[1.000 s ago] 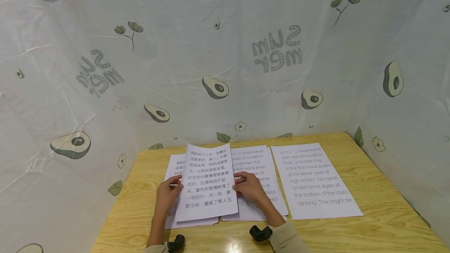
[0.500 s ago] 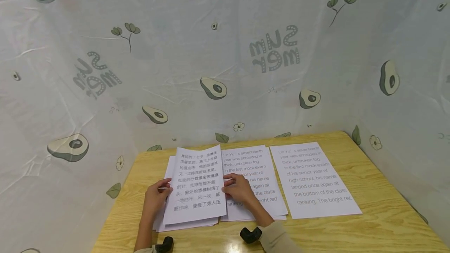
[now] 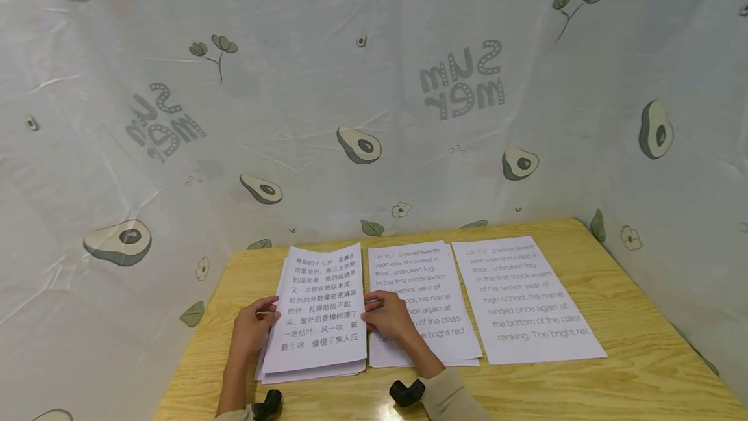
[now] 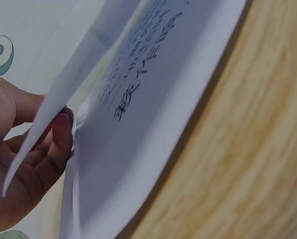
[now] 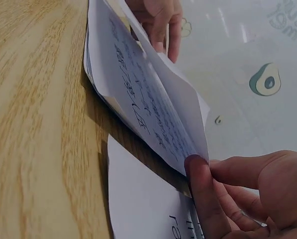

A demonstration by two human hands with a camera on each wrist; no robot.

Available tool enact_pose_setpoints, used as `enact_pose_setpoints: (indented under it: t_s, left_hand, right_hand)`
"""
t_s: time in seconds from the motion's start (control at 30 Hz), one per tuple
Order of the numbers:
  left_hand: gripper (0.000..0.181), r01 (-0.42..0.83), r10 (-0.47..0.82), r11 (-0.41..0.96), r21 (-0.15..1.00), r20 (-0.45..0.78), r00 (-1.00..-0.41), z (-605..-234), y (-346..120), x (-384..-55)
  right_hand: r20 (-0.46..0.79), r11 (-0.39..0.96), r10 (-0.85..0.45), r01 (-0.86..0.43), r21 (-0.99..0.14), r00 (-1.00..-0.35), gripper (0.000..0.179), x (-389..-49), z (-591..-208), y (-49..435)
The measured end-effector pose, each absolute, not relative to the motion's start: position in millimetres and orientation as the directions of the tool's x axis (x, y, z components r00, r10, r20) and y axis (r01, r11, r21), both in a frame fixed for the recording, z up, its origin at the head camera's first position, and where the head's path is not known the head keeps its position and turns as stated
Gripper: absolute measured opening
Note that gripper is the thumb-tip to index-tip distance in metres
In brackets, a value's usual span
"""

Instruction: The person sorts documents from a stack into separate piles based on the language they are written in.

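In the head view, a white sheet of paper (image 3: 323, 317) printed with Chinese characters lies over the left paper stack (image 3: 358, 368). My left hand (image 3: 251, 330) pinches its left edge, and my right hand (image 3: 390, 316) pinches its right edge. The left wrist view shows the sheet (image 4: 81, 59) bowed up between thumb and fingers, with the top page of the stack (image 4: 133, 149) below. Seen from the right wrist, the raised sheet (image 5: 175, 94) slants above the similarly printed page beneath it, its edge at the thumb and index finger.
A middle stack (image 3: 435, 343) of English-printed pages lies under my right forearm, its lower sheets slightly askew. Farther right is another English-printed page (image 3: 520, 297). All lie on a wood-grain table (image 3: 654, 369). An avocado-patterned curtain (image 3: 304, 102) hangs behind and along the sides.
Both hands have carried the Chinese-printed sheet left and lowered it over the left stack. More of the middle stack shows now.
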State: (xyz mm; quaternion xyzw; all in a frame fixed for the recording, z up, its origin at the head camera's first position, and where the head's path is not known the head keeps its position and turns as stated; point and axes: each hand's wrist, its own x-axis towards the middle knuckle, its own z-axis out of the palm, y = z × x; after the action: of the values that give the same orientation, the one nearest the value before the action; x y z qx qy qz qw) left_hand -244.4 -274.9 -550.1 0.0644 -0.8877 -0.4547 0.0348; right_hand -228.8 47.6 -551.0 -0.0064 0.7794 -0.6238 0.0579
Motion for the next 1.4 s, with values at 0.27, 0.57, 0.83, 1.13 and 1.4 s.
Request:
enact_pose_setpoints:
  t_s: [0.27,0.57,0.83,1.13,1.4]
  left_hand:
    - [0.037,-0.073,-0.152,0.603,0.794,0.024,-0.988,-558.7,-276.8,-247.6]
    - [0.037,-0.083,-0.165,0.602,0.794,0.023,-0.986,-556.3,-272.6,-247.2]
    - [0.037,-0.086,-0.168,0.600,0.796,0.021,-0.985,-555.1,-272.2,-244.2]
    - [0.042,-0.096,-0.200,0.592,0.800,0.030,-0.979,-537.8,-264.5,-241.4]
    - [0.044,-0.058,-0.158,0.580,0.812,0.043,-0.986,-532.4,-228.9,-244.8]
  right_hand:
    - [-0.058,0.264,-0.078,0.035,-0.964,-0.995,0.035,-227.4,-550.3,44.2]
    - [-0.061,0.293,-0.078,0.036,-0.956,-0.995,0.033,-227.2,-550.2,42.7]
    - [-0.031,0.303,-0.067,0.010,-0.953,-0.997,0.032,-223.9,-545.3,46.9]
    - [-0.006,0.350,-0.013,0.001,-0.937,-1.000,0.031,-223.6,-537.0,78.8]
    - [-0.029,0.368,0.064,0.050,-0.929,-0.998,0.027,-220.2,-533.6,115.3]
